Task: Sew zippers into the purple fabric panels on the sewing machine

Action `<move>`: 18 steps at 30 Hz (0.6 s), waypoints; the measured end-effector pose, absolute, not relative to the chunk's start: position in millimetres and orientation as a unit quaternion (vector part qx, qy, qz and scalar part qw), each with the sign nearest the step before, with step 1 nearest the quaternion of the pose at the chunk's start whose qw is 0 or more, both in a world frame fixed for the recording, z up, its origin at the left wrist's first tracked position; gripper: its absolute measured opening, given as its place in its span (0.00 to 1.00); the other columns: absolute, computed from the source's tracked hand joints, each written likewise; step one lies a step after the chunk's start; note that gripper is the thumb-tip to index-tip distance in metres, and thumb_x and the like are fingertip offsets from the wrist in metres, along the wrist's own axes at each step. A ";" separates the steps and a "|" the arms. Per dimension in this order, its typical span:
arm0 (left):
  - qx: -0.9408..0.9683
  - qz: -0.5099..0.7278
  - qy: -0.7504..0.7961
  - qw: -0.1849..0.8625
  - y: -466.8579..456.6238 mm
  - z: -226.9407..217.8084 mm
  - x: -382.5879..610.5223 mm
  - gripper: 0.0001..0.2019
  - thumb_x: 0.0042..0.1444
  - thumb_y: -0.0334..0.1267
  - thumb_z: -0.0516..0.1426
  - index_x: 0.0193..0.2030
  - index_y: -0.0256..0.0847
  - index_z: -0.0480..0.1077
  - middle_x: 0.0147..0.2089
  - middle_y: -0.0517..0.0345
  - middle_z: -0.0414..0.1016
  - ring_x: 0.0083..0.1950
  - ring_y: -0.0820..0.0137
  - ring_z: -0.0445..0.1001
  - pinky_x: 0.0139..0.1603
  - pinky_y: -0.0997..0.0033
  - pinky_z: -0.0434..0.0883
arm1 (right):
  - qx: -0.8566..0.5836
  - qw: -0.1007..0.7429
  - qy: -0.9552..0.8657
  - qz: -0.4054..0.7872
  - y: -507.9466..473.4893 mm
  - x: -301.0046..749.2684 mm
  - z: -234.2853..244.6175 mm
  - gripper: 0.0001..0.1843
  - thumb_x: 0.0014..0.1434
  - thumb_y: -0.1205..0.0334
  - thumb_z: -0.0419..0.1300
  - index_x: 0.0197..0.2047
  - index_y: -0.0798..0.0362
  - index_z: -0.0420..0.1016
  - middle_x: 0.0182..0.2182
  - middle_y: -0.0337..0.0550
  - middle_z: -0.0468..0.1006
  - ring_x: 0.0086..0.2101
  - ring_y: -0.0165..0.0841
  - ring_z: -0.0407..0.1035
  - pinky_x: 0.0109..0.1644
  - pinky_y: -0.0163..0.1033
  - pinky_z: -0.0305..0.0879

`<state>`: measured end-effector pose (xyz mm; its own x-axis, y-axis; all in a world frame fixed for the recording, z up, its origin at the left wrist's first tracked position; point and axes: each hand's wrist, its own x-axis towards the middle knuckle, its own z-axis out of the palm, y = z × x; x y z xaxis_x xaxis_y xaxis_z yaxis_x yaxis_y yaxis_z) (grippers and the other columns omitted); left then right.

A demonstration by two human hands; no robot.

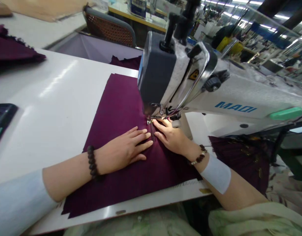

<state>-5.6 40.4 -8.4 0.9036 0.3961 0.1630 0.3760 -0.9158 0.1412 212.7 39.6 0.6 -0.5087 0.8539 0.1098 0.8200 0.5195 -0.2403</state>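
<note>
A dark purple fabric panel lies flat on the white sewing table, passing under the head of a sewing machine. My left hand rests flat on the panel, fingers stretched toward a narrow zipper-like strip in front of the presser foot. On the strip's other side, my right hand presses the cloth with fingers spread, its fingertips close beside the foot. The machine's lamp lights this spot. Part of the right hand's fingers is hidden behind the machine head.
More purple fabric is heaped at the far left and hangs at the right. A dark device lies at the table's left edge. Behind the table stands a chair. The machine arm stretches across the right side.
</note>
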 end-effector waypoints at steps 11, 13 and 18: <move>0.977 0.123 0.170 0.044 51.7 -6.1 -4.0 0.17 0.63 0.41 0.49 0.54 0.35 0.66 0.50 0.45 0.69 0.52 0.61 0.68 0.59 0.52 0.63 | -0.527 0.079 -0.841 0.090 47.4 207.4 9.5 0.21 0.62 0.60 0.51 0.56 0.58 0.67 0.51 0.52 0.71 0.53 0.41 0.64 0.59 0.47 0.59; 0.976 0.122 0.179 0.037 47.3 -6.4 -3.2 0.16 0.64 0.40 0.49 0.54 0.34 0.66 0.51 0.45 0.69 0.52 0.61 0.68 0.59 0.54 0.63 | -0.530 0.077 -0.839 0.097 46.6 207.2 10.0 0.22 0.62 0.60 0.52 0.57 0.58 0.66 0.52 0.52 0.71 0.54 0.41 0.63 0.58 0.46 0.59; 0.963 0.135 0.229 0.043 34.2 -4.3 1.3 0.20 0.63 0.45 0.48 0.55 0.33 0.65 0.52 0.44 0.68 0.54 0.60 0.67 0.60 0.54 0.63 | -0.530 0.076 -0.838 0.108 47.2 208.2 10.1 0.23 0.61 0.60 0.53 0.59 0.57 0.64 0.52 0.52 0.70 0.54 0.40 0.63 0.59 0.47 0.57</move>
<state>1.3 34.2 -4.3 0.8585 0.4534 0.2396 0.4305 -0.8911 0.1438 208.2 47.2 10.1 -0.4261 0.9046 0.0133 0.8718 0.4144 -0.2613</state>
